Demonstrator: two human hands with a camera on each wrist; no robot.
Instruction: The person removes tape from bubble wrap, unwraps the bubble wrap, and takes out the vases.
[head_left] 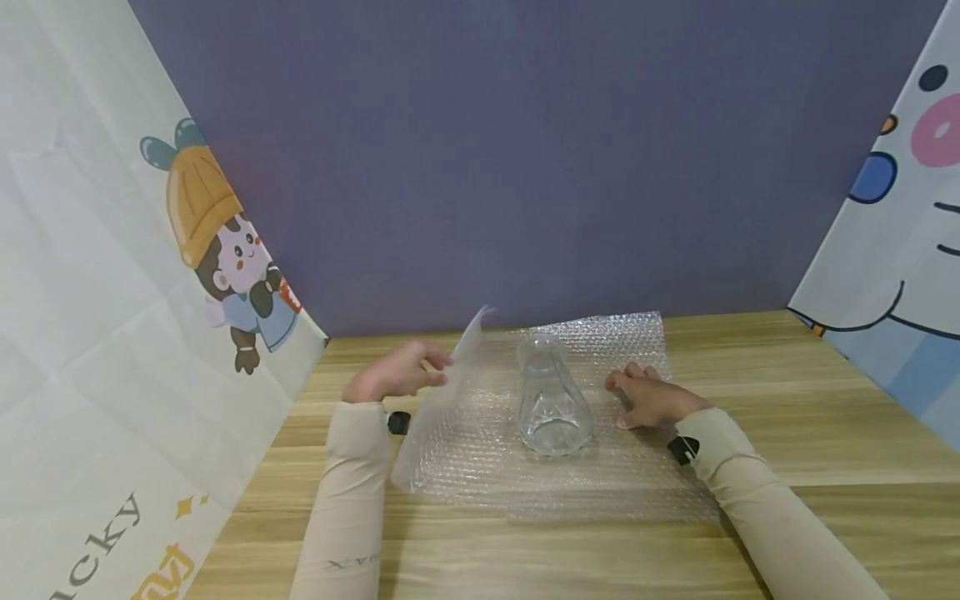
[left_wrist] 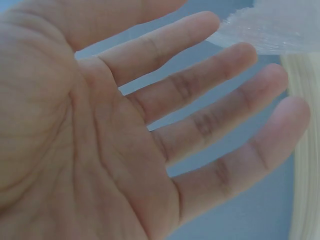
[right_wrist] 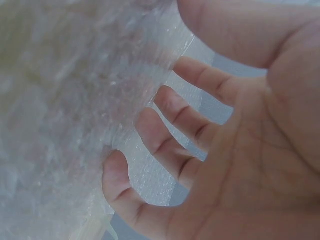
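A clear glass vase lies on its side in the head view, on a sheet of bubble wrap. The sheet's left side stands raised and looks blurred. Just left of that raised edge is my left hand; its fingers are spread and fairly straight in the left wrist view, with nothing in the palm. My right hand is over the wrap's right part, to the right of the vase. In the right wrist view its fingers are loosely bent, tips close against bubble wrap; whether they touch it I cannot tell.
The wrap lies on a wood-grain table. A purple-grey panel rises along the table's back edge. White printed sheets with cartoon figures flank the table on the left and right.
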